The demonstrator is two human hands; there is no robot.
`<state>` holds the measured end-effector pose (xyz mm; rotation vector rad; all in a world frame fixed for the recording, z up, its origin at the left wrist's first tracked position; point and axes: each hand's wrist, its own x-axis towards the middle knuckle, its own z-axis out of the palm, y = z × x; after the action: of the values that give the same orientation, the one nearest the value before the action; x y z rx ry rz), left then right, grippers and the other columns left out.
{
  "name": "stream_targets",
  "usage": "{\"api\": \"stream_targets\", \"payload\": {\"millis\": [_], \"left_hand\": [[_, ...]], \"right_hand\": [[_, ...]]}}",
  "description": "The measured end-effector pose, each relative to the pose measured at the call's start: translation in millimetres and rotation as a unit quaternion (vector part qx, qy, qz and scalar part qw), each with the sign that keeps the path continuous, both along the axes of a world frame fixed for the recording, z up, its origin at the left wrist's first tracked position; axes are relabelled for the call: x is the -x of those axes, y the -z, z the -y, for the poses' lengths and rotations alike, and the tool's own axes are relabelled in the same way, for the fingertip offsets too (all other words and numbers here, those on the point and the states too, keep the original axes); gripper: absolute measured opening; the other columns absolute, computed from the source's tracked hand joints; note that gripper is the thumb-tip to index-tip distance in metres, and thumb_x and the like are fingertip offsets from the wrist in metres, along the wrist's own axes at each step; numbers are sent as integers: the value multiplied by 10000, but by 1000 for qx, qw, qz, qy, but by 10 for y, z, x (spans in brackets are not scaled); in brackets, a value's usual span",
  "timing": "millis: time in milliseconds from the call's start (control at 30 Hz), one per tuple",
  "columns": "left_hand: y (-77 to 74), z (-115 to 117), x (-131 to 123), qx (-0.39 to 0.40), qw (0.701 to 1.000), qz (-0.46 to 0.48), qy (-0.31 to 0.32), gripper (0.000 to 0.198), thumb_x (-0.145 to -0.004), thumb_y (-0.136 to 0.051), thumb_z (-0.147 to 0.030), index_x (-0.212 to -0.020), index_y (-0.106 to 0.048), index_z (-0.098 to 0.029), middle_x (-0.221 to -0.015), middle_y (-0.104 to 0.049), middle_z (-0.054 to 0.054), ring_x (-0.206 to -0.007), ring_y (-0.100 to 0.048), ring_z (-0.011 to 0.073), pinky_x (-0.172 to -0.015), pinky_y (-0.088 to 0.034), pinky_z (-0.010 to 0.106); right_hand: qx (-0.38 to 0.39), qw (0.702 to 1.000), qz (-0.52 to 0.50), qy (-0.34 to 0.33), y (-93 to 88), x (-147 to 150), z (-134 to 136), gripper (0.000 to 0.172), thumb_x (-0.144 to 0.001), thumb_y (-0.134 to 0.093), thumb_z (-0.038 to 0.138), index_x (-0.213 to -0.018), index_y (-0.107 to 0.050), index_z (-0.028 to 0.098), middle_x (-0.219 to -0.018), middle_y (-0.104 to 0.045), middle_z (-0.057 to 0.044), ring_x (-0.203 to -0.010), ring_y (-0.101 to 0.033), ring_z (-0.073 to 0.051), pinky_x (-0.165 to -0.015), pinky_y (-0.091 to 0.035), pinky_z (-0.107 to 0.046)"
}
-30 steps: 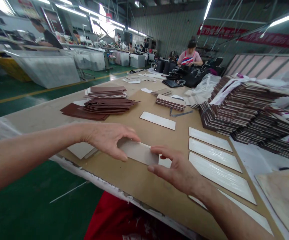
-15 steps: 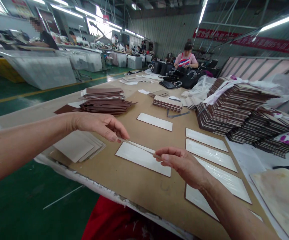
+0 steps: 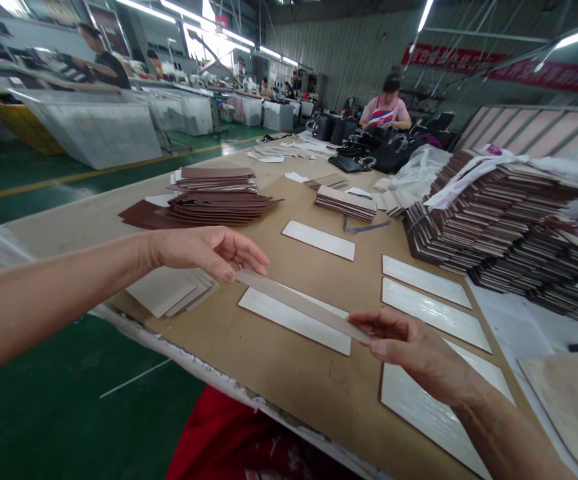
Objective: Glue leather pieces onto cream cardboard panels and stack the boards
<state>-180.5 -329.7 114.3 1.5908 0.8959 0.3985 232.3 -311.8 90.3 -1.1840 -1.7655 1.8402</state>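
Observation:
Between my two hands a thin beige board (image 3: 299, 303) is held tilted above the table. My left hand (image 3: 209, 253) pinches its left end between thumb and fingers. At the other end, my right hand (image 3: 409, 350) grips it with the thumb below and the fingers along the upper edge. Under the board lies a white-faced panel (image 3: 289, 328) with a dark edge, partly hidden by it. Loose beige sheets (image 3: 161, 290) are stacked beneath my left forearm. Near my right hand lie several more white-faced panels (image 3: 436, 315), shiny on top; my forearm covers part of them.
Brown folded pieces (image 3: 219, 207) are piled at the left. Further back are a small stack of beige boards (image 3: 346, 203) and black bags (image 3: 353, 150), where a co-worker (image 3: 386, 110) sits. A tall stack of brown-edged panels (image 3: 473, 213) stands at the right.
The board has turned from nearly edge-on to showing its broad face. My right hand has moved right and slightly down with its end; the whole view has shifted a little.

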Motion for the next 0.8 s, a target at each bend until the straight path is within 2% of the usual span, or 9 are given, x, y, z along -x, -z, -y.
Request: {"api": "stream_targets", "payload": {"millis": [100, 200, 300, 367, 433, 500, 567, 700, 800], "left_hand": [[21, -21, -63, 10, 1000, 8, -14, 665, -776, -771, -479, -1349, -571, -205, -1369, -625, 143, -1248, -598, 307, -1005, -507, 373], [9, -39, -102, 11, 1000, 15, -24, 685, -759, -780, -485, -1347, -571, -203, -1370, -621, 152, -1234, -606, 313, -1013, -496, 389], [41, -44, -90, -26, 999, -4, -28, 753, -802, -722, -497, -1452, -462, -220, -1432, -570, 149, -1299, -556, 308, -1035, -476, 390], [109, -32, -63, -81, 994, -62, -37, 833, -842, -662, -501, -1548, -302, -245, -1507, -494, 137, -1370, -487, 292, -1048, -463, 376], [203, 0, -47, -136, 975, -169, -49, 898, -838, -662, -504, -1578, -220, -252, -1548, -436, 138, -1394, -452, 294, -1051, -456, 374], [299, 46, -64, -178, 945, -274, -34, 922, -805, -706, -490, -1568, -259, -231, -1548, -422, 151, -1385, -446, 317, -1077, -426, 394], [379, 92, -114, -207, 923, -325, 2, 885, -793, -723, -460, -1538, -326, -195, -1507, -457, 164, -1353, -462, 331, -1104, -388, 411], [479, 126, -208, -240, 916, -321, 22, 707, -846, -653, -383, -1469, -420, -143, -1379, -554, 177, -1259, -519, 317, -1088, -386, 385], [518, 114, -213, -244, 917, -316, 0, 748, -845, -636, -325, -1512, -358, -131, -1415, -526, 181, -1275, -507, 314, -1086, -382, 373]], "right_hand": [[-21, 999, 39, -13, -11, 0, 51, 579, -696, -820, 514, -1198, -730, 238, -1249, -710, -93, -1133, -638, -308, -1020, -467, -462], [-39, 995, 79, -42, -23, -19, 63, 630, -707, -798, 548, -1252, -709, 243, -1178, -732, -88, -1052, -666, -314, -933, -517, -468], [-63, 994, 75, -37, -2, -93, 12, 630, -712, -808, 547, -1250, -703, 235, -1174, -729, -94, -1043, -675, -310, -927, -532, -451], [-104, 992, 74, 8, 31, -164, -43, 612, -732, -811, 533, -1251, -692, 230, -1228, -708, -103, -1087, -665, -306, -979, -516, -450], [-154, 983, 83, 52, 76, -227, -92, 607, -760, -802, 517, -1276, -665, 229, -1280, -682, -112, -1138, -647, -303, -1039, -486, -462], [-207, 972, 86, 63, 131, -262, -120, 600, -785, -789, 500, -1298, -637, 230, -1333, -647, -116, -1201, -615, -299, -1092, -446, -467], [-268, 957, 98, 46, 192, -260, -122, 580, -803, -776, 478, -1308, -621, 239, -1376, -612, -112, -1257, -578, -292, -1128, -413, -467], [-372, 914, 160, -7, 299, -194, -95, 544, -829, -744, 435, -1324, -607, 257, -1398, -586, -101, -1289, -553, -289, -1154, -387, -490], [-417, 887, 195, -41, 351, -139, -88, 528, -828, -728, 388, -1322, -608, 243, -1393, -589, -106, -1296, -552, -293, -1147, -403, -490]]}}
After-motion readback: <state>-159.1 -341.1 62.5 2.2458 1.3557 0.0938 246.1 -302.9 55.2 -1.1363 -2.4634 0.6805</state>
